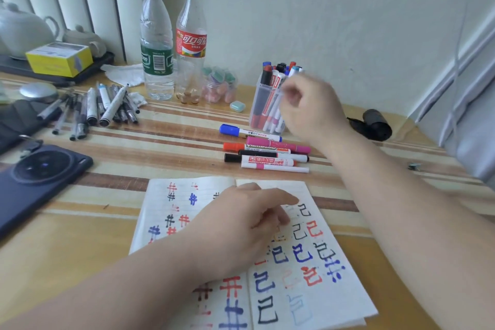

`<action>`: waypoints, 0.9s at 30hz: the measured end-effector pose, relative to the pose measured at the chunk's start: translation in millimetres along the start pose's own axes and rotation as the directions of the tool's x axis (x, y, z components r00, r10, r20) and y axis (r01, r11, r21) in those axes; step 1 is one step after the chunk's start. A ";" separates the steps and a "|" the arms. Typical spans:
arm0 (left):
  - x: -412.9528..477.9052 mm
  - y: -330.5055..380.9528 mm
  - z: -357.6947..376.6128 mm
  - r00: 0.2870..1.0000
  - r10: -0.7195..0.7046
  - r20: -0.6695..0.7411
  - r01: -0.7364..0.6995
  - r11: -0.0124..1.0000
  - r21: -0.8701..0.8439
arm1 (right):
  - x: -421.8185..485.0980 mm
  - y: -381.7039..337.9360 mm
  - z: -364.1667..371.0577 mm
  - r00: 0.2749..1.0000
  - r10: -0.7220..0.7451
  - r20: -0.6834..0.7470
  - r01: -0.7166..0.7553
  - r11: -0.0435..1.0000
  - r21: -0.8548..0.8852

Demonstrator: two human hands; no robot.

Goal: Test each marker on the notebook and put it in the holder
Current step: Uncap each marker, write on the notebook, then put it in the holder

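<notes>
The open notebook (294, 262), covered in red, blue and black test marks, lies at the near edge of the striped table (160, 158), its lower corner cut off. The left hand (241, 228) lies flat on it, fingers loosely spread, hiding the spine. The right hand (308, 107) is blurred at the clear holder (263, 104) of markers; I cannot tell its grip. Six loose markers (265, 150) lie between holder and notebook

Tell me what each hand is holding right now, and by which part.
The left hand holds nothing; it lies flat on the notebook. The right hand is at the holder, blurred; whether it grips a marker cannot be told.
</notes>
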State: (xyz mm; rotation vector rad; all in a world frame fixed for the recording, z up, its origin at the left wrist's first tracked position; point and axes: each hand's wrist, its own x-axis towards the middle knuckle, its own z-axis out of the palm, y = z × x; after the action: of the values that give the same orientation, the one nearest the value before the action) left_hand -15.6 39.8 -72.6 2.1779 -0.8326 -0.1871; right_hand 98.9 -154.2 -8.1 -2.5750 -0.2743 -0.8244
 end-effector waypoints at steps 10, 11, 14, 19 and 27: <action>-0.8 0.2 -2.3 1.000 0.015 0.022 -0.014 0.999 -0.032 | -58.0 -8.3 3.7 0.804 0.122 0.582 -0.005 0.980 -0.199; -1.0 0.6 -2.5 1.000 0.009 0.024 -0.008 0.999 -0.033 | -59.6 -7.5 3.7 0.816 0.111 0.567 0.006 0.980 -0.200; -1.6 1.7 -3.9 1.000 0.000 0.031 0.002 0.999 -0.042 | -61.2 -5.9 2.5 0.817 0.122 0.564 0.008 0.975 -0.223; -0.8 4.3 -5.1 0.999 -0.024 0.040 0.025 0.999 -0.038 | -64.8 -3.3 1.9 0.849 0.072 0.524 0.039 0.980 -0.197; 0.0 3.0 -3.6 0.998 -0.040 0.039 0.041 0.999 -0.023 | -47.8 0.3 2.8 0.786 0.165 0.596 -0.069 0.981 -0.180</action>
State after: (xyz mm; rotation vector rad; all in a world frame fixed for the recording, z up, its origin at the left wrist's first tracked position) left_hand -15.7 40.5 -68.0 2.1760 -0.8039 -0.2594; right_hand 62.0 -156.0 -38.5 -2.8990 -0.2373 0.0695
